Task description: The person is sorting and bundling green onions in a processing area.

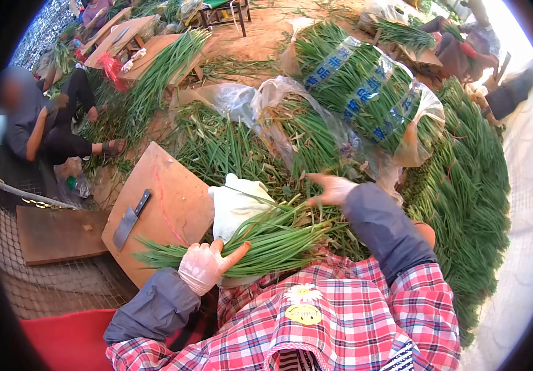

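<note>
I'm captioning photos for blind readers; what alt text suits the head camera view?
A person's left hand touches a bunch of long, chive-like greens, with the right hand open nearby. A cleaver lies on a wooden board at left; more greens are heaped at right.

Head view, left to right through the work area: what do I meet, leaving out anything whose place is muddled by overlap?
Dark board → cleaver → left hand → right hand → big pile of green stalks → white sheet.
</note>
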Tool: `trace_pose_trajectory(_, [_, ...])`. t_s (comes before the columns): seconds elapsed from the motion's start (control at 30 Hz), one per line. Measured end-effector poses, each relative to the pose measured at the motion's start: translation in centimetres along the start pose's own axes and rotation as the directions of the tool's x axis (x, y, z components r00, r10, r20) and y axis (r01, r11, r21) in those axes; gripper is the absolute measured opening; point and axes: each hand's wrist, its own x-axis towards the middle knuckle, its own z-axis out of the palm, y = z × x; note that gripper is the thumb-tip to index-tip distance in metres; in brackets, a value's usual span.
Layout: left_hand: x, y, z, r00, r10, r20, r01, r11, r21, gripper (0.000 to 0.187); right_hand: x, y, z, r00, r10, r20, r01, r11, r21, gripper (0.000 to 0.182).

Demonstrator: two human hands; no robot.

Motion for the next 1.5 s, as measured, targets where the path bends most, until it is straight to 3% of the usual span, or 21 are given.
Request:
trace_pose_trajectory(0.07, [0.6,0.0,-0.5,1.000,0.022,0.006,-0.022,1.000,0.000,0.059,2.5,-2.7,3.7,0.958,-0.287,0.012,0.280,0.943,0.181,0.072])
trace_pose_trajectory(0.1, [0.7,-0.1,-0.7,1.000,0.012,0.019,-0.012,1.000,-0.002,0.059,2.7,-4.9,4.7,0.983,-0.155,0.102,0.147,0.986,0.081,0.056])
trace_pose_trajectory(0.13, [0.8,-0.2,-0.9,1.000,0.000,0.030,0.000,1.000,-0.004,0.059,2.9,-5.7,5.8,0.984,-0.155,0.087,0.152,0.988,0.037,0.041])
trace_pose_trajectory(0.17, [0.9,-0.3,-0.9,0.999,-0.011,0.043,0.011,1.000,-0.008,0.059,2.9,-5.7,6.5,0.987,-0.161,0.014,0.162,0.984,-0.076,0.032])
trace_pose_trajectory(0.23, [0.2,-0.2,0.1,0.996,-0.074,0.042,0.077,0.996,-0.051,0.063,2.9,-4.8,5.6,0.989,-0.009,-0.146,-0.013,0.989,-0.147,0.027])
trace_pose_trajectory(0.37, [-0.9,-0.7,1.2,0.987,-0.143,0.067,0.151,0.979,-0.135,0.065,1.8,4.3,2.7,0.921,0.247,-0.302,-0.343,0.882,-0.322,0.026])
trace_pose_trajectory(0.43, [-1.4,-0.9,2.1,0.976,-0.205,0.079,0.217,0.955,-0.202,0.070,0.4,11.1,1.5,0.843,0.421,-0.334,-0.514,0.814,-0.272,0.027])
trace_pose_trajectory(0.47, [-1.6,-0.8,2.4,0.971,-0.227,0.073,0.237,0.945,-0.226,0.071,-1.0,12.8,0.3,0.879,0.427,-0.213,-0.477,0.804,-0.355,0.033])
trace_pose_trajectory(0.53, [-1.9,-0.7,3.0,0.967,-0.246,0.057,0.253,0.927,-0.276,0.073,-3.5,8.0,-2.1,0.904,0.426,0.026,-0.385,0.841,-0.380,0.061])
trace_pose_trajectory(0.6, [-1.4,-0.6,2.9,0.969,-0.241,0.056,0.247,0.932,-0.264,0.074,-3.5,4.8,-1.5,0.949,0.308,-0.070,-0.311,0.950,-0.035,0.068])
trace_pose_trajectory(0.63, [-1.2,-0.4,2.8,0.969,-0.240,0.054,0.246,0.934,-0.257,0.074,-2.6,4.2,-1.6,0.983,0.156,0.095,-0.175,0.956,0.237,0.066])
trace_pose_trajectory(0.73, [-0.8,-0.1,2.1,0.972,-0.214,0.098,0.229,0.956,-0.182,0.076,-1.8,-0.6,0.8,0.975,-0.145,0.171,0.060,0.904,0.423,0.046])
trace_pose_trajectory(0.83, [-0.7,0.0,1.5,0.975,-0.190,0.112,0.204,0.970,-0.133,0.077,-1.4,-3.9,1.7,0.977,-0.012,0.214,-0.075,0.916,0.394,0.039])
trace_pose_trajectory(0.87, [-0.7,0.1,1.4,0.972,-0.202,0.120,0.219,0.964,-0.149,0.077,-1.2,-3.8,2.6,0.995,-0.024,0.101,-0.030,0.865,0.501,0.028])
trace_pose_trajectory(1.03, [0.0,0.5,1.8,0.936,-0.288,0.203,0.343,0.876,-0.339,0.066,0.2,-1.9,3.5,0.978,0.009,-0.207,0.060,0.943,0.328,0.030])
trace_pose_trajectory(1.13, [0.5,0.5,2.0,0.921,-0.320,0.223,0.390,0.780,-0.489,0.067,0.6,0.0,3.7,0.966,0.053,-0.252,0.026,0.953,0.301,0.032])
trace_pose_trajectory(1.23, [0.7,0.3,2.6,0.883,-0.337,0.328,0.460,0.763,-0.454,0.077,1.1,2.3,4.0,0.931,0.037,-0.362,0.012,0.991,0.132,0.032])
trace_pose_trajectory(1.33, [-0.6,-0.5,3.2,0.832,-0.381,0.403,0.550,0.665,-0.505,0.078,0.1,9.7,1.4,0.792,0.232,-0.564,-0.154,0.971,0.183,0.028])
trace_pose_trajectory(1.37, [-0.8,-0.6,3.6,0.836,-0.387,0.390,0.548,0.644,-0.534,0.077,-1.9,9.2,-1.7,0.855,0.416,-0.310,-0.372,0.908,0.193,0.029])
trace_pose_trajectory(1.4, [-1.3,-0.6,4.0,0.838,-0.386,0.385,0.544,0.625,-0.560,0.077,-1.9,10.8,-2.3,0.925,0.297,-0.235,-0.368,0.854,-0.368,0.034])
trace_pose_trajectory(1.5, [-0.2,-0.5,3.7,0.795,-0.401,0.455,0.606,0.546,-0.578,0.073,-4.7,3.3,-3.4,0.897,0.163,-0.411,-0.278,0.931,-0.238,0.043])
